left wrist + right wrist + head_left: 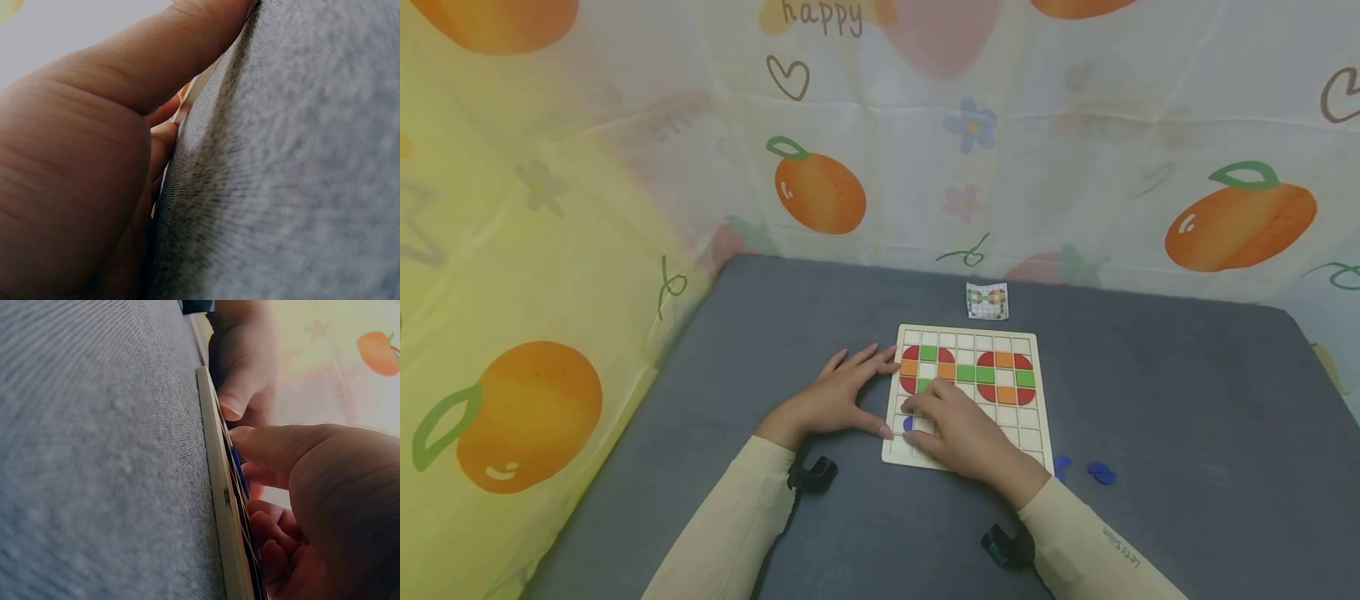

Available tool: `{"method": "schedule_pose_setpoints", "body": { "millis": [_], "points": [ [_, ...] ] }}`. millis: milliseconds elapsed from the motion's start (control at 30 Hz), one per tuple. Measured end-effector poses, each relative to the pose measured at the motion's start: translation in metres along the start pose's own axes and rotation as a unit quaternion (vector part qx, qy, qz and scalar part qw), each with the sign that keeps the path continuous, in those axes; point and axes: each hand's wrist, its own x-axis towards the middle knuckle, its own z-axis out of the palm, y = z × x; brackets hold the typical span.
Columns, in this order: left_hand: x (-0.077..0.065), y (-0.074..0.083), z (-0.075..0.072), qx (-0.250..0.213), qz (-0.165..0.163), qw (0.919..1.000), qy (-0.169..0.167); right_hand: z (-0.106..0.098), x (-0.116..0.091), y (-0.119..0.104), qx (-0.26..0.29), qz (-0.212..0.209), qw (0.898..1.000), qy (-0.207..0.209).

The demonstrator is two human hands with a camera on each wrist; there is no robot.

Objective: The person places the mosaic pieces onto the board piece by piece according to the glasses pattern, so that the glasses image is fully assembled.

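A square pale board point(1026, 437) with a raised grid lies on the table, its upper cells filled with red, orange and green pieces point(1006, 377). My left hand point(831, 398) is spread along the board's left side, fingertips and thumb at its edge; the left wrist view shows the thumb point(181, 31) from close by. My right hand point(966, 429) is over the lower left of the board. Its thumb and index finger pinch a small blue rounded piece point(908, 423) at a cell there. In the right wrist view, the blue piece point(237, 464) shows beside the thumb tip.
Two places to the right of the board hold loose blue pieces: one point(1062, 467) beside the right sleeve, others point(1102, 473) farther right. A small printed pattern card point(987, 302) lies behind the board. Fruit-printed cloth point(910, 167) hangs along the table's back edge.
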Motion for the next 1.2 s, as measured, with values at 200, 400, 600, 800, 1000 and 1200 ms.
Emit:
{"method": "schedule_pose_setpoints", "body": {
  "millis": [200, 400, 600, 800, 1000, 1200],
  "points": [
    [0.001, 0.0, 0.001, 0.003, -0.005, 1.0, -0.001, -0.003, -0.003, 0.003, 0.047, 0.015, 0.999, 0.0],
    [0.001, 0.001, 0.002, 0.004, -0.007, 1.0, 0.0, -0.017, -0.011, 0.005, 0.175, 0.052, 0.983, 0.008],
    [0.001, 0.001, 0.002, 0.006, -0.013, 0.9999, 0.0, -0.034, -0.026, 0.013, 0.279, 0.068, 0.958, 0.026],
    [0.001, -0.001, 0.003, 0.002, -0.012, 0.9999, 0.001, -0.056, -0.045, 0.024, 0.358, 0.046, 0.932, 0.047],
    [0.001, -0.001, 0.003, 0.002, -0.008, 1.0, 0.005, -0.074, -0.065, 0.04, 0.384, 0.021, 0.92, 0.07],
    [0.002, -0.001, 0.003, 0.001, -0.006, 1.0, 0.005, -0.085, -0.086, 0.057, 0.37, 0.015, 0.923, 0.104]
  ]
}}
